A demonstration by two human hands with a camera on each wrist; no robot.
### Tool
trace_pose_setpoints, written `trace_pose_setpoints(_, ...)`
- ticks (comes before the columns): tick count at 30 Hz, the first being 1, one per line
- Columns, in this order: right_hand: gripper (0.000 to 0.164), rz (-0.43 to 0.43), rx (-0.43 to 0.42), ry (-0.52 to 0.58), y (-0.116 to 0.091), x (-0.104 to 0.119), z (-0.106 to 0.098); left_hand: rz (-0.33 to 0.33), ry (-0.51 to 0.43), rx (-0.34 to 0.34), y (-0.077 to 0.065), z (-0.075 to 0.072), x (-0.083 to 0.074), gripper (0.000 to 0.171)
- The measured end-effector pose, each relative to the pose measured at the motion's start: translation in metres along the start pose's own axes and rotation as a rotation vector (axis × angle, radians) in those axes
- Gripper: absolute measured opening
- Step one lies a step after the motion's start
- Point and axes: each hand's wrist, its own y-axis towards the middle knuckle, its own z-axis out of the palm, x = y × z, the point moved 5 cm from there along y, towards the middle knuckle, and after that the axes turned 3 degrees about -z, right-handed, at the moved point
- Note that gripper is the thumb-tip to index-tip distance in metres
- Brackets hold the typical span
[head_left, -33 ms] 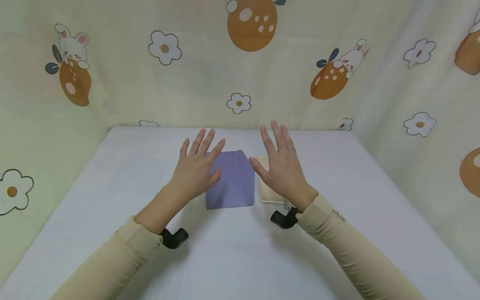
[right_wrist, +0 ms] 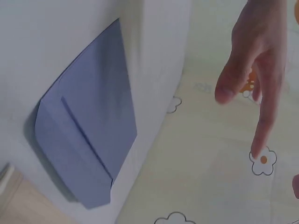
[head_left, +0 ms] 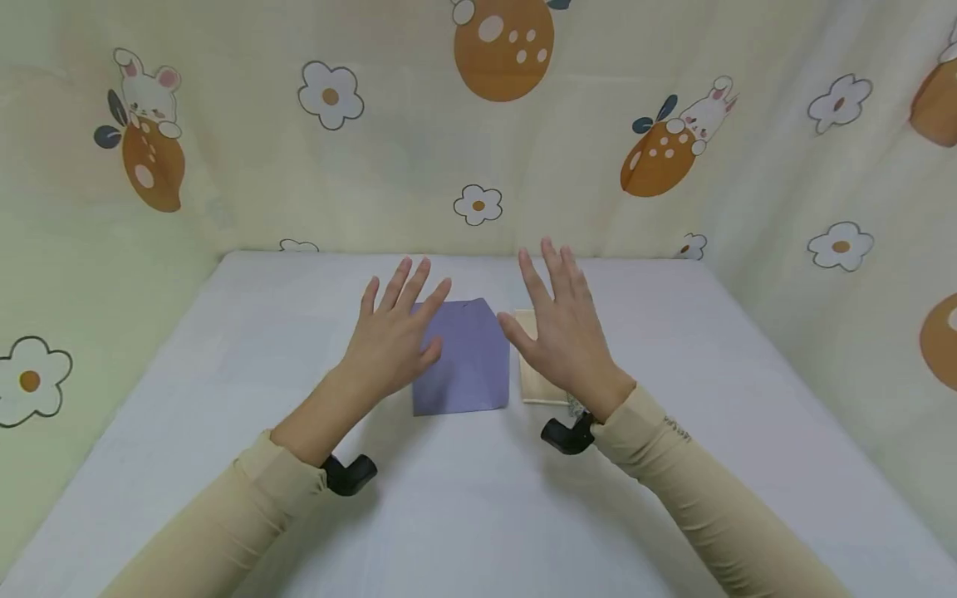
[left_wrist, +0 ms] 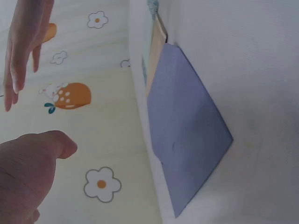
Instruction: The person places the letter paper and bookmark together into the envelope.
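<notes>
Two hands inspected, nothing held: your left hand [head_left: 390, 342] and right hand [head_left: 566, 336] are raised above the smooth white tabletop [head_left: 478, 515], fingers extended and parted. Against the preceding head view, your pose and both items match; in my judgement, handling has yet to begin. The flat purple angular sheet [head_left: 473, 357], apparently matte paper or card, lies between your hands, with cut-off corners and a straight seam or slit. Just beside it, partly hidden behind your right hand, lies the pale beige rectangular piece [head_left: 537, 380], whitish along its near edge; material unconfirmed. The small speckled greyish item [head_left: 575, 406] near its corner is too obscured to identify.
</notes>
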Motion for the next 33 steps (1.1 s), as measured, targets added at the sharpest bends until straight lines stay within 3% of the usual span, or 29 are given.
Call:
trace_pose_setpoints(4,0.067,0.035,0.101,0.052,0.0,-0.004,0.01,-0.009,0.011,0.011,-0.003,-0.003,0.001,0.067)
trace_pose_setpoints(8,0.066,0.177,0.321,0.285,-0.002,-0.025,0.04,-0.02,0.003,0.033,-0.006,0.001,0.0,0.063)
trace_pose_setpoints(12,0.065,0.329,0.462,0.47,-0.007,-0.056,0.067,-0.002,-0.001,0.038,-0.006,0.005,-0.001,0.056)
trace_pose_setpoints(17,0.066,0.387,0.564,0.442,-0.01,-0.083,0.083,0.005,0.021,0.075,0.002,0.009,0.003,0.045)
trace_pose_setpoints(20,0.068,0.415,0.611,0.386,-0.012,-0.092,0.088,0.035,0.026,0.171,0.008,0.017,0.002,0.04)
trace_pose_setpoints(25,0.072,0.447,0.67,0.31,-0.017,-0.103,0.101,0.121,0.002,0.446,0.014,0.039,-0.004,0.043)
trace_pose_setpoints(28,0.075,0.465,0.701,0.267,-0.023,-0.107,0.114,0.128,-0.021,0.584,0.018,0.052,-0.008,0.054)
trace_pose_setpoints(33,0.077,0.49,0.679,0.221,-0.033,-0.108,0.131,0.112,-0.096,0.695,0.025,0.069,-0.011,0.075)
